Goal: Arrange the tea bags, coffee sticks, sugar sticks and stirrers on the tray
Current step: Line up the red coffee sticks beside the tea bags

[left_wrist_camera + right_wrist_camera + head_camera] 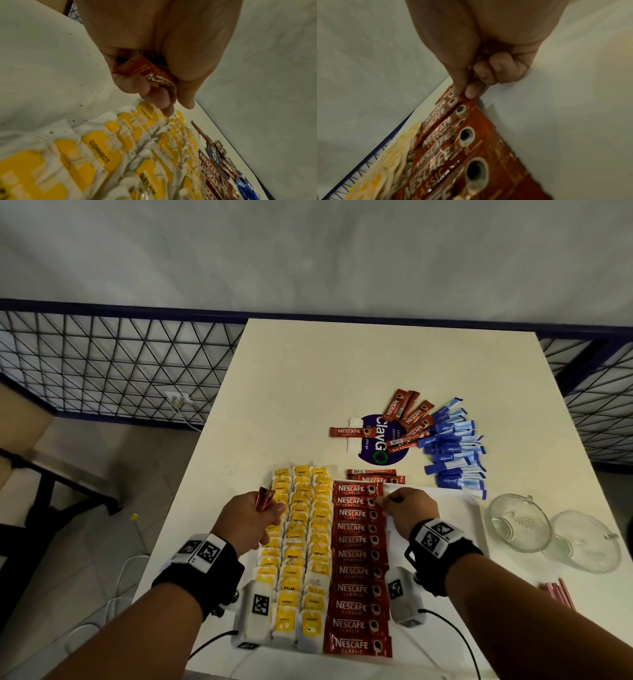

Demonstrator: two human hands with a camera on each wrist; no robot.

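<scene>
The right hand (407, 510) has its grip pinched, thumb and forefinger, on the right end of a coffee stick (356, 501) near the far end of the red column of coffee sticks (358, 571), the other fingers (498, 70) curled into the palm and the wrist bent down over the bare white part of the tray (455, 508). Because the sticks overlap like roof tiles, a sideways tug on this one would likely drag its neighbours and skew the column; pressing too hard could also slide the row toward the yellow tea bags (296, 546) lying just beside it on the left. The left hand (251, 523) hovers over those tea bags with its grip clenched round a small bundle of spare coffee sticks (264, 498), their ends poking out past the knuckles. That bundle looks loosely held, so a stick might slip out and land on the tea bags, or the lowered fingertips (167, 109) might brush and ruffle them. Farther out on the worktop (308, 392), a loose heap of red coffee sticks (409, 419) and blue sugar sticks (454, 450) lies well apart from the tray, apparently not yet arranged, and pink stirrers (556, 592) lie at the right edge near two glass cups (555, 537).
</scene>
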